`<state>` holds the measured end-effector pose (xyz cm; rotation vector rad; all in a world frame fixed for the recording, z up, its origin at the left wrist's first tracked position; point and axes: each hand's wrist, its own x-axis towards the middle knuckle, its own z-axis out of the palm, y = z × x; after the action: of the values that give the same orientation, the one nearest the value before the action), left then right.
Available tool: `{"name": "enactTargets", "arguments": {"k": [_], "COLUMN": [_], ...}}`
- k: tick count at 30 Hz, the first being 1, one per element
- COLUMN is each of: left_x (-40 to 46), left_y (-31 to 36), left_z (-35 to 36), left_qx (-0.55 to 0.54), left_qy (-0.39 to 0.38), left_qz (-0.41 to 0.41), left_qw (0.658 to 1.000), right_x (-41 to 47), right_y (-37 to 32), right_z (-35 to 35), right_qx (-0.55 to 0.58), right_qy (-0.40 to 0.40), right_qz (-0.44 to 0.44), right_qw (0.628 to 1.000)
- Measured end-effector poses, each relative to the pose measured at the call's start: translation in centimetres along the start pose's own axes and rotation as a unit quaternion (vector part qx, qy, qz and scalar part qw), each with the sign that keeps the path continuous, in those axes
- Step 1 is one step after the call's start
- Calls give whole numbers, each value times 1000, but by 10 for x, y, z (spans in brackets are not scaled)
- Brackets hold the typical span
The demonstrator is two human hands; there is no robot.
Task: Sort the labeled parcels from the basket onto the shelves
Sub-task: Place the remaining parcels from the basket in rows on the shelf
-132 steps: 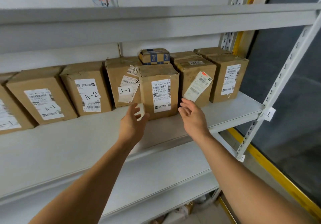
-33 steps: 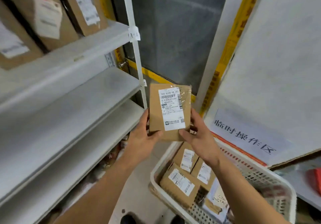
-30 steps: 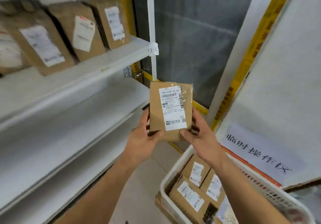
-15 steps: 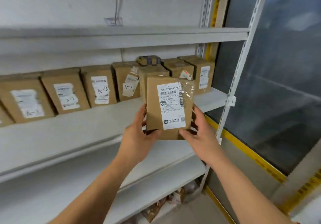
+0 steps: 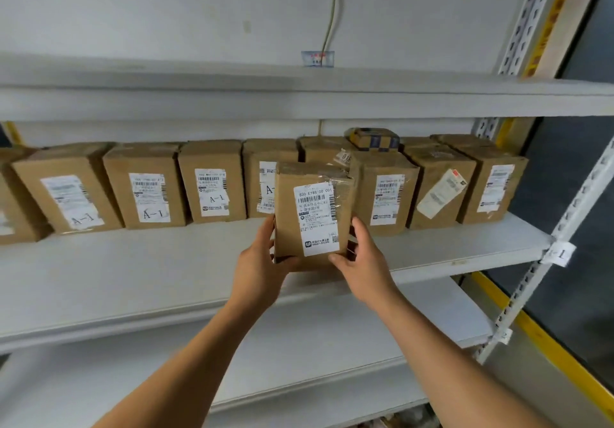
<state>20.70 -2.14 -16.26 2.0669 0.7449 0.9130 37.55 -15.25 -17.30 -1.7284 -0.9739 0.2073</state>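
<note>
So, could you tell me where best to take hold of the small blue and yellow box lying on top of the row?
Take the small box by its two short ends, coming from the front and above. It lies flat on the taller parcels, so its top and ends are free, while the shelf above leaves little headroom.

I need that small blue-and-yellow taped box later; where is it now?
Head view, right of centre: the small blue-and-yellow box sits atop the upright parcels at the back of the shelf.

just a cable down my white wall to a small sticker, yellow-striped floor edge off right
</note>
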Motion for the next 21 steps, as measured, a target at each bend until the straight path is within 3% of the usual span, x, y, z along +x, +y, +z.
{"name": "enactTargets", "arguments": {"k": [8, 21], "left_x": [49, 99], "left_y": [-29, -35], "left_z": [42, 66], "left_qx": [-1, -47], "left_qy": [0, -11], "left_qz": [-61, -63], "left_qw": [998, 997], "right_x": [64, 110], "right_y": [49, 71], "right_z": [15, 12], "right_qx": [-43, -73], "right_qy": [26, 39], "right_qz": [27, 54], "right_qw": [998, 995]}}
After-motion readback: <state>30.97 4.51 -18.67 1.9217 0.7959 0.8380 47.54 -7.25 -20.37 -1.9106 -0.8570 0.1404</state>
